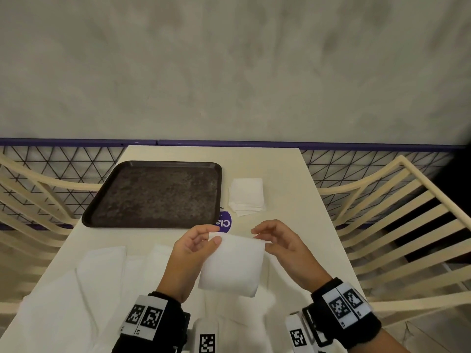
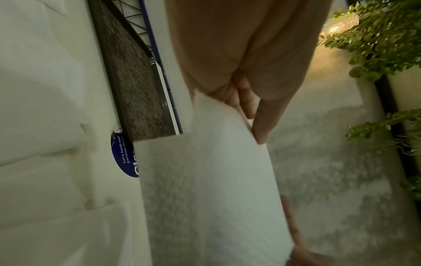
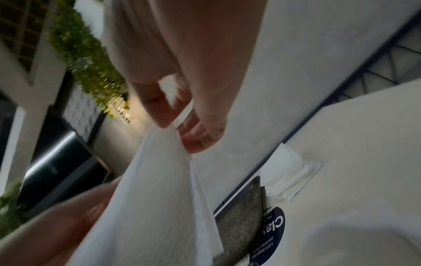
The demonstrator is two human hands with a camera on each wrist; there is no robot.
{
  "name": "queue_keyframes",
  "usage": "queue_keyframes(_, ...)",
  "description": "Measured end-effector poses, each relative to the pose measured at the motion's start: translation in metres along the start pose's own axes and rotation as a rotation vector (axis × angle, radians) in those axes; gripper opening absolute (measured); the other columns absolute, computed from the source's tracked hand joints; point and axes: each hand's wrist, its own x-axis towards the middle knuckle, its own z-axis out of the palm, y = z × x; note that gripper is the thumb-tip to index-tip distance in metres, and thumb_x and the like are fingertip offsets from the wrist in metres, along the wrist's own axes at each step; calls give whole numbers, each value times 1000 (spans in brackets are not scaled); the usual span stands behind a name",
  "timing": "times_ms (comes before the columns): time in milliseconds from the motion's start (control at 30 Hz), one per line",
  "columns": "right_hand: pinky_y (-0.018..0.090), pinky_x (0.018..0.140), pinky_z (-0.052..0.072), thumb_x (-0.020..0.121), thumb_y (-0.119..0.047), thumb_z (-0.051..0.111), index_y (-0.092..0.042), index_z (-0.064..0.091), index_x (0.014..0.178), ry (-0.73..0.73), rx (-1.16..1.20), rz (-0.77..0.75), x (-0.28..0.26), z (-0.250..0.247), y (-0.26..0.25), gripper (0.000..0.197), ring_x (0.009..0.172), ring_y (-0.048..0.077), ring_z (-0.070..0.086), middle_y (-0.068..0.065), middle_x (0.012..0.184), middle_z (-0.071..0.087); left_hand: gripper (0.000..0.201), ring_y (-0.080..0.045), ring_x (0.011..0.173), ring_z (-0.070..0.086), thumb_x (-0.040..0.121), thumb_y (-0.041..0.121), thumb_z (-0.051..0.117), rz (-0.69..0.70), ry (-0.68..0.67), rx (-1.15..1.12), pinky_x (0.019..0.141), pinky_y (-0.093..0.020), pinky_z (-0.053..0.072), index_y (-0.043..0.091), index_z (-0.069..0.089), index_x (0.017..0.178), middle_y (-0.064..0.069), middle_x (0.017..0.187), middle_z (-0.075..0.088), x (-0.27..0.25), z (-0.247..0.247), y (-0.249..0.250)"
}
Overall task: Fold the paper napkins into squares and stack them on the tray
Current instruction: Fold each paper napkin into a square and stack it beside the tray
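Napkin (image 1: 233, 264) held upright between both hands, seemingly slightly taller than wide.

A soft, matt white paper napkin (image 1: 230, 266) with a faintly embossed texture. The dark tray (image 1: 153, 194) looks like plastic, its floor rough and speckled, rim smooth. The cream table (image 1: 285, 179) is smooth and matt.

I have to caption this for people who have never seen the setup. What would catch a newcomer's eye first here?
Probably the white napkin, held up above the near part of the table, the left hand and right hand each pinching a top corner. Next the dark tray at the table's far left, with nothing on it, and the stack of folded napkins just right of it.
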Motion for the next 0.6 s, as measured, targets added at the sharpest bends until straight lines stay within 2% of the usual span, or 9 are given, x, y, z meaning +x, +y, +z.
queue_keyframes(67,25,88,47,70,-17,61,-15,57,113,-66,150,67,1,-6,-2,43,101,13,60,1,111,65,17,-13,78,68,84,2,61,30,-1,13,69,-27,57,13,63,97,-4,89,73,0,-1,0)
queue_keyframes(133,22,91,46,77,-28,63,-22,58,117,-97,12,77,4,-4,-7,41,104,11,59,-2,112,66,18,-10,76,67,82,2,63,69,-5,54,66,-21,56,14,64,95,-1,87,72,0,0,-1)
queue_keyframes(200,18,89,44,88,-28,63,-32,62,109,-88,-256,47,7,3,-11,22,100,5,59,-8,105,68,19,-9,76,65,80,0,65,122,-13,100,65,-17,53,14,65,93,-2,86,71,-1,1,-1)
queue_keyframes(267,15,84,43,86,-23,66,-35,67,96,-75,-398,-17,10,8,-11,15,90,2,58,-12,94,68,19,-8,76,63,79,-1,66,174,-38,140,67,-17,51,12,65,92,-3,87,70,-2,2,0)
queue_keyframes(367,10,74,40,83,-18,70,-23,72,84,-66,-467,-96,13,11,-10,5,79,-1,56,-13,80,65,18,-5,77,62,80,2,66,221,-76,232,67,-17,51,15,65,92,6,87,70,-2,0,2)
queue_keyframes(433,9,73,39,83,-18,70,-15,73,85,-64,-512,-131,14,11,-9,5,80,-2,56,-15,78,64,17,-5,85,61,80,11,70,241,-108,304,72,-17,51,21,66,93,12,95,68,-1,-3,2)
queue_keyframes(500,8,74,38,84,-22,68,-14,74,89,-82,-599,-183,15,12,-11,11,82,-5,55,-21,76,61,19,-3,91,60,77,30,74,309,-136,443,75,-13,48,29,67,95,19,99,66,0,-4,2)
queue_keyframes(533,7,74,37,85,-25,66,-15,75,90,-96,-654,-215,16,13,-12,14,82,-8,53,-25,75,59,21,-1,91,60,75,39,74,355,-143,515,74,-11,47,32,67,94,23,98,66,-1,-3,1)
queue_keyframes(600,8,76,32,86,-36,58,-19,74,92,-131,-763,-270,16,15,-13,24,80,-13,50,-30,74,54,15,2,87,61,75,41,73,440,-125,610,70,-9,45,35,68,87,29,90,66,-2,0,2)
